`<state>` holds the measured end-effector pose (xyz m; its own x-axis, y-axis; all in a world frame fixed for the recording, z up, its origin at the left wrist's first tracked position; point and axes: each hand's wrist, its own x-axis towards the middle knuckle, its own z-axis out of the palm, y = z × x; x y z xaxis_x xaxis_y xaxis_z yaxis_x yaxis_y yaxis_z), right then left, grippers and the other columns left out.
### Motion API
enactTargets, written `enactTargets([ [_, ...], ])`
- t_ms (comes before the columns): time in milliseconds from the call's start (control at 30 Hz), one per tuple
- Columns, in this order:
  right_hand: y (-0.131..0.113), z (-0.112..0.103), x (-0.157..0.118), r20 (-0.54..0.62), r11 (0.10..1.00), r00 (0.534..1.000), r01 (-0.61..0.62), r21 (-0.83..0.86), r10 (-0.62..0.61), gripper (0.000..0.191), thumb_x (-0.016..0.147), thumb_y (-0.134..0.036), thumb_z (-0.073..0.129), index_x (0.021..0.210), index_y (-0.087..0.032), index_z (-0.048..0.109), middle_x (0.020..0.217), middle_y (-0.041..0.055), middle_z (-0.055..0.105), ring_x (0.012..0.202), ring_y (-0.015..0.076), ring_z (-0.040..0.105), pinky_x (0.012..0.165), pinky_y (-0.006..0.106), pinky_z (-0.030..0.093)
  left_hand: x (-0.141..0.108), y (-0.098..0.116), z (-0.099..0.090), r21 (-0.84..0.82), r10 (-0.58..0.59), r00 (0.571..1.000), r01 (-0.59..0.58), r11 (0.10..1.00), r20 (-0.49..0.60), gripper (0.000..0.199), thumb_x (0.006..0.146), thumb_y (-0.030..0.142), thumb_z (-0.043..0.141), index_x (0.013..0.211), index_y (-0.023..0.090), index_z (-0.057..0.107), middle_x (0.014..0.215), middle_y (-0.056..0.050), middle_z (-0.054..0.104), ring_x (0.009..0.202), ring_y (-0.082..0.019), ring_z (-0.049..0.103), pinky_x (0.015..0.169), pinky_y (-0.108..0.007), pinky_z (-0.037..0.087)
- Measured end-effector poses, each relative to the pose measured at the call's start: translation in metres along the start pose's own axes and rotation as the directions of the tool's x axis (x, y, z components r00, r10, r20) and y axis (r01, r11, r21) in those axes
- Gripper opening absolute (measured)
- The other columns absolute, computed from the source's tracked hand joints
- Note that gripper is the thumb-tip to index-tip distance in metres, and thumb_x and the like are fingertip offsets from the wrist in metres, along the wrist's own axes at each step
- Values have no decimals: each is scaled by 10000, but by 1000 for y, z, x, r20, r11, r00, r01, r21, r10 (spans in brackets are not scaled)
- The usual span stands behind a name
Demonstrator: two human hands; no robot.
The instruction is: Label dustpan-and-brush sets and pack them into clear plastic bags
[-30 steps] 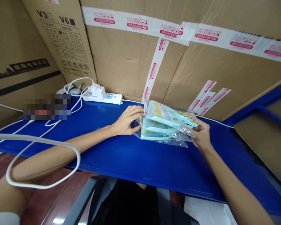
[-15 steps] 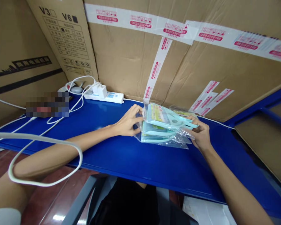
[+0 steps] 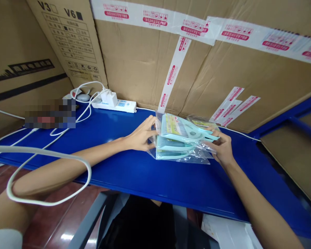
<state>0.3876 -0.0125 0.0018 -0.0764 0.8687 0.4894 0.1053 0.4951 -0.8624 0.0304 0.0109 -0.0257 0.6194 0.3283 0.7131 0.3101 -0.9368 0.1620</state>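
Note:
A small stack of light-teal dustpans in clear plastic bags (image 3: 177,133) is held between my hands over the blue table, handles pointing right. The top one carries a yellow and white label card. My left hand (image 3: 143,135) closes on the stack's left edge, thumb and fingers pinching the plastic. On the right, my right hand (image 3: 221,147) is wrapped round the handle ends and the loose bag plastic; its fingers are partly hidden. Behind the stack, near the cardboard, shows another bagged item with a yellowish label (image 3: 203,123), largely covered.
A white power strip (image 3: 124,105) with a plugged-in adapter stands at the back left, white cables trailing from it. One thick white cable (image 3: 86,173) loops over my left forearm. Taped cardboard (image 3: 137,58) walls the back of the blue table (image 3: 145,176). A blurred-out patch lies at left.
Both hands keep their hold on the bagged dustpans, which have barely shifted. The view has tilted slightly.

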Motion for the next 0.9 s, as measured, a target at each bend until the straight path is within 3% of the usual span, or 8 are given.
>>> enactTargets([
  [133,1,-4,3,-40,1000,999,4,-10,-4,497,535,-483,1050,558,-251,611,830,51,688,887,269,649,779,420,581,1,-2,-6,-55,-25,1000,26,998,16,369,814,254,658,1173,248,741,1178,-117,583,1093,-317,534,986,-580,498],
  [233,2,-5,4,-54,1000,998,23,-6,-24,505,544,-473,1046,552,-246,595,843,45,694,872,250,653,779,401,581,2,-2,-9,-84,13,1000,-13,996,-5,349,882,288,640,1211,247,751,1201,-125,583,1090,-307,529,963,-559,507],
  [367,2,-4,3,-43,1000,999,16,-7,-16,510,578,-481,1031,561,-246,578,858,34,685,865,233,651,766,379,582,2,0,-6,-120,-24,999,19,993,-40,297,991,407,625,1195,237,759,1194,-126,591,1076,-294,534,961,-544,511],
  [567,1,-3,2,-27,999,999,18,27,-17,523,574,-433,1044,566,-226,563,847,22,679,825,203,630,722,333,539,2,2,1,-187,-125,991,114,976,-52,321,1003,517,630,1108,234,739,1163,-103,572,1067,-282,526,985,-530,507],
  [800,-4,2,-1,-12,999,999,42,-7,-42,502,592,-431,1034,567,-230,574,846,34,685,833,220,622,726,348,536,1,9,11,-124,-295,945,278,952,-145,335,899,502,783,1039,199,763,1178,-128,564,1116,-309,498,1024,-581,491],
  [900,-6,3,-1,-21,999,999,44,-4,-44,495,591,-414,1032,564,-230,573,847,33,691,851,226,632,740,356,543,-2,6,17,-105,-298,943,285,953,-146,413,809,497,877,1103,219,792,1273,-157,538,1204,-357,485,1074,-664,473],
])
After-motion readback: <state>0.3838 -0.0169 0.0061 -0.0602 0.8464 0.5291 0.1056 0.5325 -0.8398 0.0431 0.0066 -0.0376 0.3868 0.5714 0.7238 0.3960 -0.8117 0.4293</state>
